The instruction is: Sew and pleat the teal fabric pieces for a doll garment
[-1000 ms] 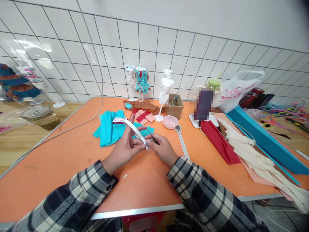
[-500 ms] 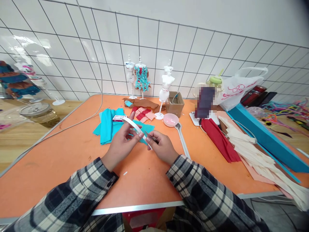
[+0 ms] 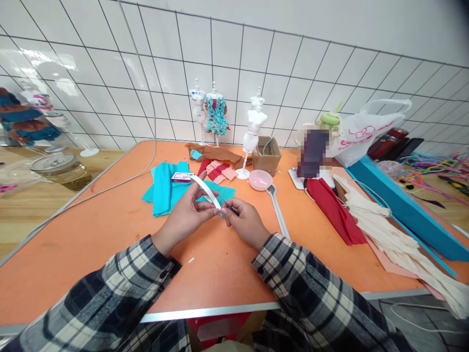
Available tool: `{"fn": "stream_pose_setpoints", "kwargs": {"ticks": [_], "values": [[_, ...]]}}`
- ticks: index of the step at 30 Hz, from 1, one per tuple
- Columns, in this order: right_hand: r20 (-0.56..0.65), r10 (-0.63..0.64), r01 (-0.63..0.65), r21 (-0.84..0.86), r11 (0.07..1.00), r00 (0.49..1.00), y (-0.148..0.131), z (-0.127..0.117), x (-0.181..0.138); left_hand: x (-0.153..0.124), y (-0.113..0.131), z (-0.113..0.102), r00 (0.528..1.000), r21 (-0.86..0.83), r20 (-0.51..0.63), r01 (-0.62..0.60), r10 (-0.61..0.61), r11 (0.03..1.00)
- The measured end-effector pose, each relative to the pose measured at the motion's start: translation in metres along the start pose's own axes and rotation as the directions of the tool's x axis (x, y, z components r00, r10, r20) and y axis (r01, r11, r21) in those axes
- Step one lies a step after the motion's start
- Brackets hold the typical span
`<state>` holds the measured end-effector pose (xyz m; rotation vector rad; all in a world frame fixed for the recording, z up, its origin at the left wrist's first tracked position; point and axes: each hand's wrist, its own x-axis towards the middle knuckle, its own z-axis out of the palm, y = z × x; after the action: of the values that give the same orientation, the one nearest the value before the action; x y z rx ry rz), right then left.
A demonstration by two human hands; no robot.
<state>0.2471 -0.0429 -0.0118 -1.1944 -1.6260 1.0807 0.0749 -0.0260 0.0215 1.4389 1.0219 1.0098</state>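
Observation:
My left hand (image 3: 183, 210) is closed on a curved white strip (image 3: 205, 189), with its thumb and fingertips at the lower end. The strip arches up past the forefinger. My right hand (image 3: 246, 221) grips a thin dark pointed tool (image 3: 233, 211); its kind is mostly hidden by the fingers. The fingertips of both hands meet at the strip's lower end, above the orange table (image 3: 216, 278). Behind them lie folded turquoise cloth (image 3: 163, 188) and a small white and maroon box (image 3: 182, 177).
White dress-form figures stand at the back, one in a turquoise ruffled dress (image 3: 216, 115). Right of my hands are a pink bowl (image 3: 260, 180), a grey spoon (image 3: 279, 210), a cardboard box (image 3: 266, 157), red cloth (image 3: 335, 210) and cream cloth (image 3: 381, 234). A white scrap (image 3: 191, 260) lies near me.
The white strip has shifted between my hands: its lower end showed below my right fingers before and now stops near the fingertips. Both hands stay in about the same place.

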Motion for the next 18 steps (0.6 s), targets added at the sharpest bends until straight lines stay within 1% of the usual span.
{"fn": "stream_pose_setpoints", "kwargs": {"ticks": [2,4,7,10,12,15,16,18], "values": [[-0.019,-0.062,0.059,-0.136,0.989,0.998,-0.001,-0.002,0.000,0.000,0.000,-0.001,0.999,0.015,0.011,0.031,-0.031,0.999],[-0.034,-0.142,0.127,-0.280,0.952,0.989,-0.001,-0.004,-0.001,0.000,0.001,-0.002,0.997,0.016,0.028,0.065,-0.065,0.998],[-0.046,-0.232,0.197,-0.386,0.901,0.972,0.000,-0.005,0.000,-0.002,0.005,-0.003,0.991,-0.003,0.045,0.123,-0.123,0.992],[-0.042,-0.289,0.246,-0.417,0.875,0.957,0.000,-0.004,0.000,-0.004,0.009,-0.004,0.978,-0.028,0.047,0.206,-0.204,0.978],[-0.057,-0.291,0.243,-0.413,0.878,0.955,-0.001,-0.004,-0.001,-0.004,0.011,-0.004,0.974,-0.054,0.034,0.224,-0.223,0.973],[-0.145,-0.227,0.164,-0.351,0.922,0.963,-0.007,-0.006,-0.003,-0.002,0.010,-0.005,0.982,-0.096,-0.045,0.181,-0.186,0.979],[-0.148,-0.198,0.142,-0.321,0.936,0.969,-0.008,-0.006,-0.005,0.000,0.009,-0.006,0.982,-0.101,-0.081,0.160,-0.168,0.982],[-0.085,-0.153,0.124,-0.283,0.951,0.985,-0.010,-0.007,-0.007,0.002,0.006,-0.007,0.981,-0.093,-0.144,0.118,-0.130,0.989]]}}
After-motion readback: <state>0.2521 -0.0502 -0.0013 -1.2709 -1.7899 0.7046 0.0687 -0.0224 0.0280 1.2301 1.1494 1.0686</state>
